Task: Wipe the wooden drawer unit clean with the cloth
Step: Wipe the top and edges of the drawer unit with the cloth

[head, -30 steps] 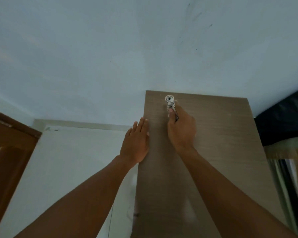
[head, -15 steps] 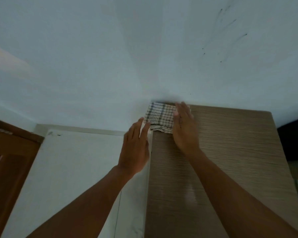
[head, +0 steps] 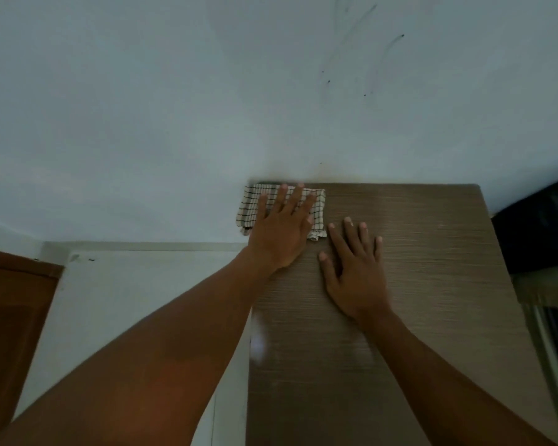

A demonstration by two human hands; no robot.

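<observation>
The wooden drawer unit [head: 432,284] shows its brown grained top, set against the wall. A white cloth with a thin black check [head: 248,208] lies spread flat on the far left corner of that top, slightly overhanging the left edge. My left hand [head: 281,230] presses flat on the cloth with fingers extended. My right hand [head: 355,268] rests palm down on the bare wood just right of and below the cloth, fingers spread, holding nothing.
A pale wall [head: 207,107] with a few dark marks rises behind the unit. A white floor or surface [head: 126,300] lies to the left, with a brown wooden door [head: 10,333] at the far left. A dark object [head: 538,230] sits at the right edge.
The cloth went from bunched in my right hand to spread flat at the corner. My left hand moved onto the cloth, and my right hand slid off it onto bare wood.
</observation>
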